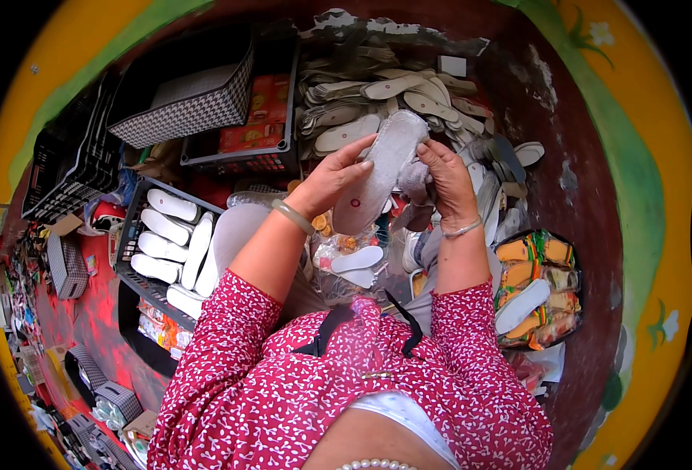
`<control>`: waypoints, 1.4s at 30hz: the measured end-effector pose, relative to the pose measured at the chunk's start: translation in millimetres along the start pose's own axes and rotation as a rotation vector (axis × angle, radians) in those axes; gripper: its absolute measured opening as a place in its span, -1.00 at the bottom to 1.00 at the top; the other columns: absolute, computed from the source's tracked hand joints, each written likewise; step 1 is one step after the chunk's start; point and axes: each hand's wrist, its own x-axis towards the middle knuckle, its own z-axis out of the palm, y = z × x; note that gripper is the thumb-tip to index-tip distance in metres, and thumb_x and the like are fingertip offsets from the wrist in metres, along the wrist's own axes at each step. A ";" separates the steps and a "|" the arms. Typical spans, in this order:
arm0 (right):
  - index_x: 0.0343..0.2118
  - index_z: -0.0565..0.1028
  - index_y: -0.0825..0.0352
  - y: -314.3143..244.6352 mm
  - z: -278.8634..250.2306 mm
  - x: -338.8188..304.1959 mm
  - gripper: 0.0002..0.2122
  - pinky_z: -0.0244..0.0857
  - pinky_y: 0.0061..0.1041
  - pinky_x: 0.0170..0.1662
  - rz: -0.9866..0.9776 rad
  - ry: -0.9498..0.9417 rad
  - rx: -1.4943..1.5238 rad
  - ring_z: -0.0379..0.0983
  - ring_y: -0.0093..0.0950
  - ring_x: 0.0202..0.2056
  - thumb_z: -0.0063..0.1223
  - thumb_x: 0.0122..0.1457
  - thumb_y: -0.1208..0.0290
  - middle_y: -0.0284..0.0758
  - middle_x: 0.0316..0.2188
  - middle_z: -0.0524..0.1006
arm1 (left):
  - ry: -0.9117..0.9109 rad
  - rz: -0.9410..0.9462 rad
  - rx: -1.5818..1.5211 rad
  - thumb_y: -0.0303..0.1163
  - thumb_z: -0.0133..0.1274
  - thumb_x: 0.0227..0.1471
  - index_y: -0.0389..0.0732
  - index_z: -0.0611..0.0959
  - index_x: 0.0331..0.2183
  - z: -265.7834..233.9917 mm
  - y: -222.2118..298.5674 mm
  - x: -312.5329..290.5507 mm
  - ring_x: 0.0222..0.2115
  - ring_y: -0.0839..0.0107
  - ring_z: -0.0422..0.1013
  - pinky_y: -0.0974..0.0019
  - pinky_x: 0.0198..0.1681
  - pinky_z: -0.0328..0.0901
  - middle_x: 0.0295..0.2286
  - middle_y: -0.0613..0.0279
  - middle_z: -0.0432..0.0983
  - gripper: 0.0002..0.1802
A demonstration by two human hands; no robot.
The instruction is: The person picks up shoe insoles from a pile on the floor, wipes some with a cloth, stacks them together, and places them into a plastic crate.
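Note:
In front of me a light grey shoe insole (pixel 383 168) is held up at a slant, with a small red round mark near its lower end. My left hand (pixel 332 176) grips its left edge, the thumb lying on the upper face. On the other side my right hand (pixel 450 184) is closed round a crumpled grey cloth (pixel 415 180), which lies against the insole's right edge. The right fingertips are partly hidden behind the cloth. Below, between my knees, a white insole (pixel 357 259) lies on clear plastic wrapping.
A heap of loose insoles (pixel 346 133) lies against the far wall. To the left a dark crate (pixel 144 270) holds several white insoles. A checked fabric bin (pixel 181 117) stands beyond it. On the right is a black-rimmed container (pixel 569 337) with orange packets.

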 end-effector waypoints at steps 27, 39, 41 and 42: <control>-0.42 0.51 0.43 -47.1 -40.9 -15.5 -0.87 0.28 -0.68 -0.47 -0.049 0.277 -0.198 0.39 -0.66 -0.53 0.15 -0.03 0.51 -0.43 -0.55 0.49 | 0.088 -0.037 0.457 -0.46 0.19 -0.16 -0.36 0.44 -0.11 -17.4 30.9 -8.8 -0.26 0.51 0.37 0.45 -0.17 0.29 -0.26 0.23 0.46 -0.49; -0.38 0.44 0.33 35.2 -25.3 9.4 -0.91 0.34 -0.57 -0.40 0.250 0.079 0.299 0.44 -0.53 -0.48 0.00 0.08 0.44 -0.38 -0.51 0.48 | 0.191 0.540 -0.495 -0.55 0.04 -0.13 -0.13 0.26 0.05 -25.9 36.2 -5.4 0.00 0.26 0.22 0.10 0.08 0.10 -0.05 0.15 0.30 -0.35; -0.33 0.42 0.39 36.8 -1.1 1.2 -0.86 0.35 -0.58 -0.37 0.355 0.034 0.274 0.46 -0.52 -0.46 0.00 0.08 0.46 -0.36 -0.50 0.48 | 0.233 0.613 -0.438 -0.53 0.06 -0.15 -0.12 0.20 0.08 -29.5 38.5 -5.8 0.00 0.27 0.21 0.14 0.08 0.10 -0.04 0.14 0.28 -0.29; -0.31 0.42 0.41 43.4 0.4 1.4 -0.84 0.35 -0.59 -0.38 0.385 0.021 0.247 0.46 -0.53 -0.46 0.01 0.07 0.46 -0.36 -0.49 0.50 | 0.292 0.624 -0.393 -0.49 0.09 -0.18 -0.08 0.16 0.10 -26.0 44.4 -9.0 0.02 0.21 0.20 0.12 0.10 0.08 -0.02 0.10 0.25 -0.22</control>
